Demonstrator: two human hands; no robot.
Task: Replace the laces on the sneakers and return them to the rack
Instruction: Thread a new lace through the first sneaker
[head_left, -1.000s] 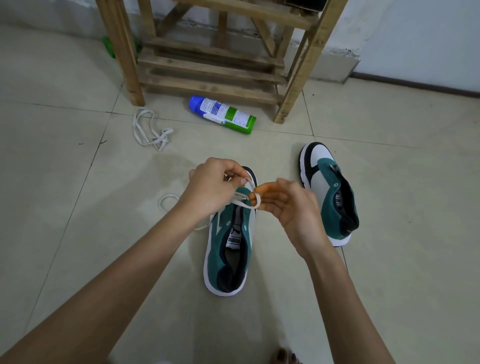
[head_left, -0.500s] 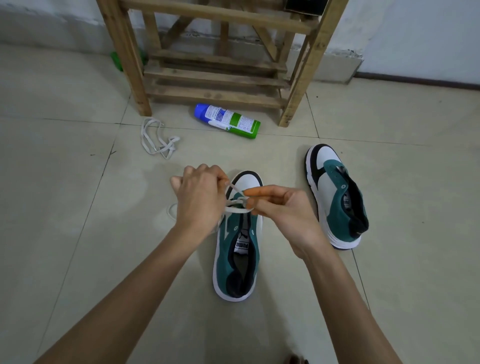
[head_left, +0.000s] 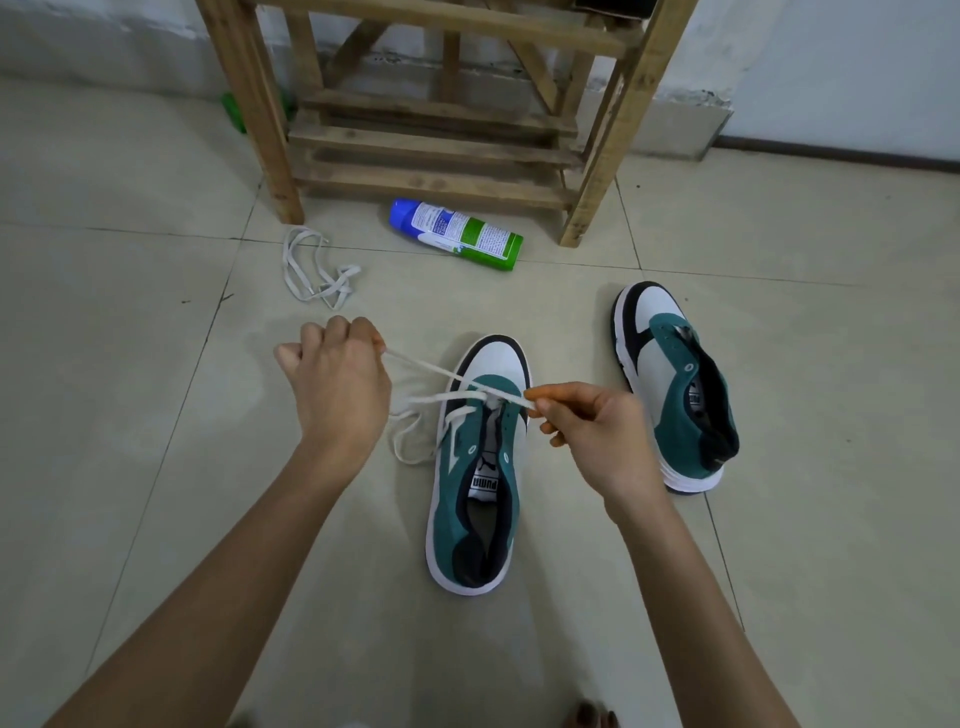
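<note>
A green and white sneaker (head_left: 475, 488) stands on the tiled floor in the middle, toe pointing away from me. A white lace (head_left: 436, 400) runs through its front eyelets. My left hand (head_left: 337, 384) grips one strand of that lace, pulled out to the left of the toe. My right hand (head_left: 592, 431) pinches the other end just right of the eyelets. Slack lace loops on the floor left of the shoe. The second sneaker (head_left: 675, 384) lies to the right, without a lace. The wooden rack (head_left: 441, 104) stands behind.
A loose white lace (head_left: 314, 273) lies in a heap near the rack's left leg. A blue and green spray can (head_left: 457, 234) lies on its side in front of the rack. A green object (head_left: 234, 111) shows behind the left leg.
My hands have moved apart, drawing the lace out to both sides across the shoe's toe. The view has shifted closer to the sneaker.
</note>
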